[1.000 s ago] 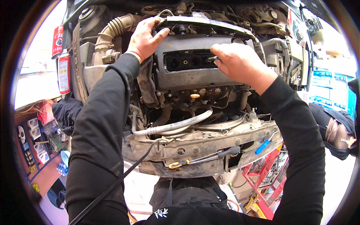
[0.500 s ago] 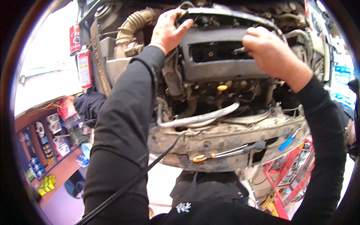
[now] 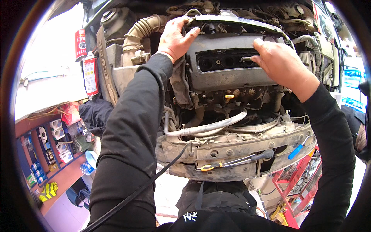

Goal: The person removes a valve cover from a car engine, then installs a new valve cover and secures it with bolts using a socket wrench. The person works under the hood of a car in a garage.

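Note:
An engine with a dusty grey cover lies before me, with a dark recess along its middle. My left hand rests at the engine's back left corner, beside the end of a long metal rail. Its thumb is stretched out to the right, apart from the fingers, and the fingertips are partly hidden. Over the right part of the recess, my right hand is closed round a thin metal rod. The rod's tip points left out of the fingers; the rest is hidden in the hand.
On the front crossmember lie a yellow-handled tool, a dark-handled screwdriver and a blue-handled hook tool. Two red spray cans stand left. A ribbed air hose is near my left hand. A red tool cart stands lower right.
The view has shifted slightly, so the engine sits a little lower in the picture. Both hands keep their places at the engine; the rod's tip still shows at my right fingers.

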`<state>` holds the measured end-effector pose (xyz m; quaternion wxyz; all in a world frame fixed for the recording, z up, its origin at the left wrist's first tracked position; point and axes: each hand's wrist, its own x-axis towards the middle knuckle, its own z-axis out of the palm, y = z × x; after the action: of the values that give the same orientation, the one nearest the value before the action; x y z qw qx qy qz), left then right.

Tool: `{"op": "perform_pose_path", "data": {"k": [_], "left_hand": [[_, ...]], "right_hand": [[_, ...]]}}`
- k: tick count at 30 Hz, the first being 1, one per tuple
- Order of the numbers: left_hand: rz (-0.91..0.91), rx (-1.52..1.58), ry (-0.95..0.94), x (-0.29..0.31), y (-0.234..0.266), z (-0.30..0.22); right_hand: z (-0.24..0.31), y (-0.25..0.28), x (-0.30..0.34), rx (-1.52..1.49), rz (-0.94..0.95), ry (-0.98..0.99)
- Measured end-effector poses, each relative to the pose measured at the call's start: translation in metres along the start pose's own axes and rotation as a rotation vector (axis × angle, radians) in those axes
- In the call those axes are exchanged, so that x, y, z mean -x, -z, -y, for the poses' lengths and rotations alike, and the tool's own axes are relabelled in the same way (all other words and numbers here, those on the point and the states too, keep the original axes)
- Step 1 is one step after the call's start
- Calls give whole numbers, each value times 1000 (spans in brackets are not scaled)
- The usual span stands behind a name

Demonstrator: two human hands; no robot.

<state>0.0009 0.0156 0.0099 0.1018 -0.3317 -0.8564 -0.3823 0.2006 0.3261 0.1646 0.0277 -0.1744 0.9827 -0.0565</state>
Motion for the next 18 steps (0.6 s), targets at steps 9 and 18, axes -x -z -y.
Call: {"op": "perform_pose_path", "data": {"k": [9,18], "left_hand": [[3,47,41,0,-3,2],[15,67,39,-1,-4,11]], "right_hand": [[-7,1,-7,-28,-75,310],[-12,-1,-6,39,-118,299]]}}
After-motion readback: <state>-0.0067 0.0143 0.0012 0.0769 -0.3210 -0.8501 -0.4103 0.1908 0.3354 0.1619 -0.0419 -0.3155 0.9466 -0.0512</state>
